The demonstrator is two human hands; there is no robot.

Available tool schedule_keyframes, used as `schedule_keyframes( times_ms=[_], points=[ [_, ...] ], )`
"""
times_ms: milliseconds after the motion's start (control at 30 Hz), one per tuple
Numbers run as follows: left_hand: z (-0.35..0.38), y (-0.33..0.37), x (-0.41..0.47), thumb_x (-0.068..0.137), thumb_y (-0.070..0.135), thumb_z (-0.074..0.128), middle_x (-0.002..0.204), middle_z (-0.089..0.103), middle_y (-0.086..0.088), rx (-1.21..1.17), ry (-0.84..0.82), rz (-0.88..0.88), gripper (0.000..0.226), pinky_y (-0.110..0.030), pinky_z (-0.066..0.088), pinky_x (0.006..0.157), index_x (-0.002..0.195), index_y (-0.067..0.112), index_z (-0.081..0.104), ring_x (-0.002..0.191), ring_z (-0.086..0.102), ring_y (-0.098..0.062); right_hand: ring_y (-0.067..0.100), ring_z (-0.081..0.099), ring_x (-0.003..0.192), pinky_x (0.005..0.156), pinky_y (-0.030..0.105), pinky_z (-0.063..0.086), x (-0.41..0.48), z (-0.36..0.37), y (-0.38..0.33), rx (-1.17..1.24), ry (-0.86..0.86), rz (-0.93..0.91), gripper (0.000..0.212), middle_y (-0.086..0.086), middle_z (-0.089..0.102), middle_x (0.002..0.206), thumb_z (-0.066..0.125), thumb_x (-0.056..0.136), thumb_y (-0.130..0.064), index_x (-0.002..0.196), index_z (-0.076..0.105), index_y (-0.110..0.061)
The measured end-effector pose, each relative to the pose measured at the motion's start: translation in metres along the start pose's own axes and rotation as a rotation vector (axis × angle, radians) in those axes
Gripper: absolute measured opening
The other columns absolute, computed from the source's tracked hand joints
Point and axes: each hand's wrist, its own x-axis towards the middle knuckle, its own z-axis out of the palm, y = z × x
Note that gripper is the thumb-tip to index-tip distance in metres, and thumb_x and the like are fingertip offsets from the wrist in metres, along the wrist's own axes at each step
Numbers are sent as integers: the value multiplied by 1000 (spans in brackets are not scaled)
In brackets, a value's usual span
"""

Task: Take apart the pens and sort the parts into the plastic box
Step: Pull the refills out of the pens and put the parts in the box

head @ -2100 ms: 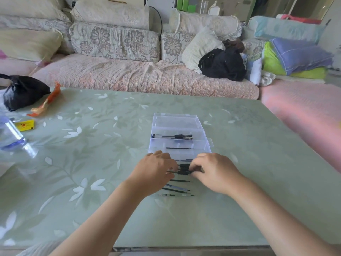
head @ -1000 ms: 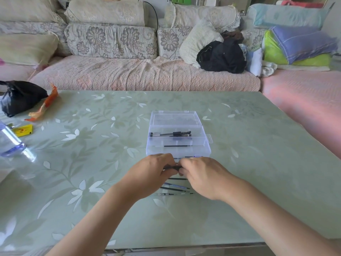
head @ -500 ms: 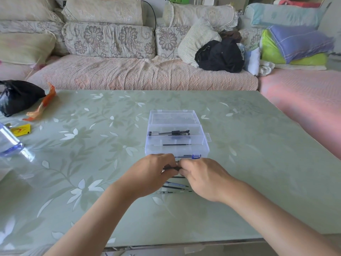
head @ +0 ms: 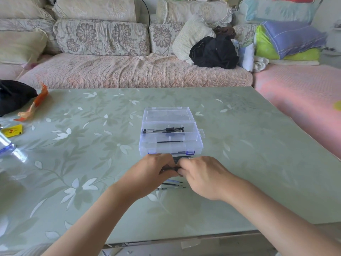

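A clear plastic box (head: pixel 200 143) with its lid folded back stands mid-table. Its far compartment holds black pen barrels (head: pixel 164 130); the nearer one holds a thin refill (head: pixel 171 141). Just in front of the box my left hand (head: pixel 149 174) and my right hand (head: pixel 201 174) meet, both gripping one black pen (head: pixel 169 169) between their fingertips. Most of that pen is hidden by my fingers. Several thin refills (head: pixel 172 185) lie on the table under my hands.
The green floral table (head: pixel 73 163) carries a black bag (head: pixel 13 97), an orange wrapper (head: pixel 33 106), a yellow packet (head: pixel 13 130) and a clear bottle (head: pixel 9 146) at the left. A sofa with cushions and clothes runs behind.
My hands have drawn back slightly from over the box's near edge and closed together on the pen. The view has shifted a little; the box contents stay put.
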Motion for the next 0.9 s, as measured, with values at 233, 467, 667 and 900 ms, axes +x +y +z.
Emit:
schedule_keyframes(
  times_ms=[233,467,667,900],
  points=[
    [-5,-5,0,87,36,68,69,56,13,41,10,-12,13,-22,41,56,82,28,59,63,51,-9,22,54,80,72,36,46,3,1,5,110,1,-14,29,-5,63,85,38,99,-47,104,56,-25],
    [-15,-19,3,88,38,66,80,62,19,131,-36,-155,6,-21,46,59,88,35,61,70,58,-4,10,51,97,83,25,40,-3,0,28,190,-68,110,27,-14,54,110,37,97,-22,115,56,-28],
    [-19,-21,2,89,37,64,81,64,17,154,-30,-173,4,-18,44,58,90,34,62,68,58,-4,-1,48,80,74,18,35,-5,7,44,206,-53,104,23,-13,48,100,52,97,-22,111,66,-32],
    [-12,-16,1,90,39,63,83,62,19,173,-56,-147,6,-25,50,66,95,36,62,70,59,-6,1,41,82,71,16,30,-2,7,47,112,-7,72,35,-18,59,97,65,88,-27,121,61,-36]
  ],
)
